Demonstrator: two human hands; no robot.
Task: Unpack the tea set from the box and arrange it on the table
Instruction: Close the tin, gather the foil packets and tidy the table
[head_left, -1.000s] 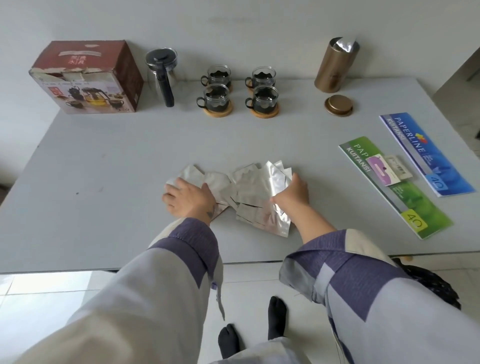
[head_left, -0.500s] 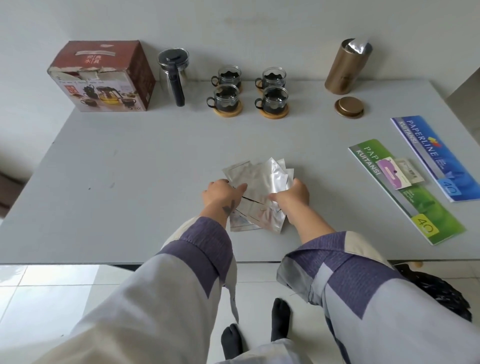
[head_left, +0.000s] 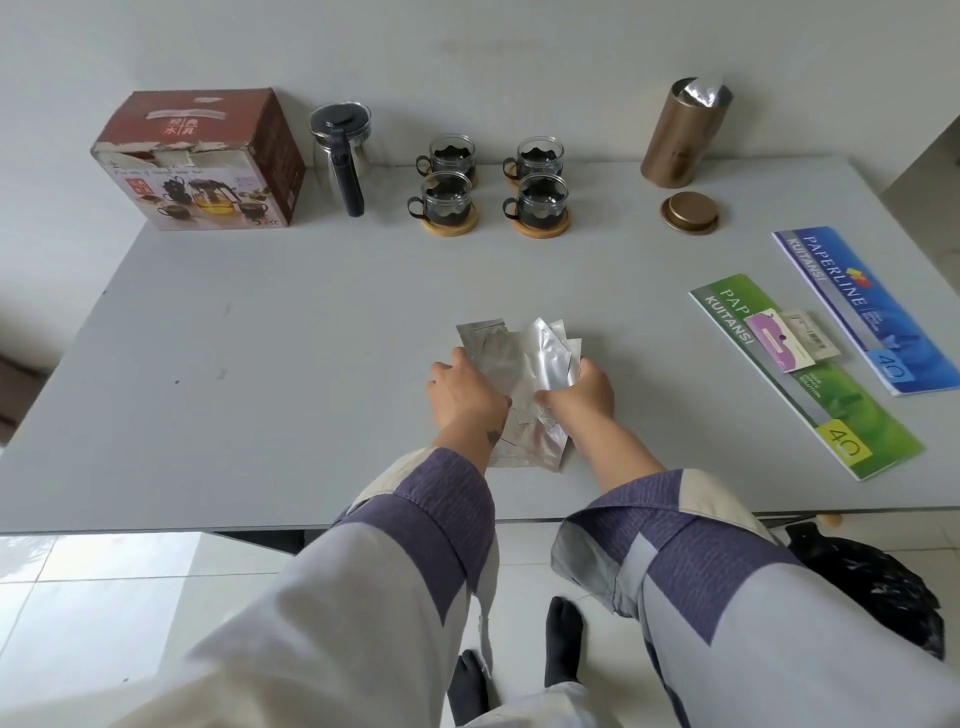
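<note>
Tea set pieces stand along the far edge of the counter (head_left: 260, 364), out of the way of the working space near the person: a glass teapot (head_left: 340, 150) with a black handle just right of the box (head_left: 202, 161), and 4 glass cups (head_left: 491, 182) in 2 rows, the front 2 on round wooden coasters, which keep them off the surface. The box is printed with a photo of the set and Chinese characters I cannot read. Near the front edge, the left hand (head_left: 465, 395) and right hand (head_left: 579, 389) press in from both sides on a pile of silver foil packets (head_left: 519, 369), fingers curled around its edges, probably to square it into 1 stack. A gold tin (head_left: 683, 137) stands open with foil poking out, its lid (head_left: 690, 212) lying in front. At right lie 2 receipt books: the green one (head_left: 810, 384) reads "KUITANSI" and "40", the blue one (head_left: 867, 306) "PAPERLINE".
</note>
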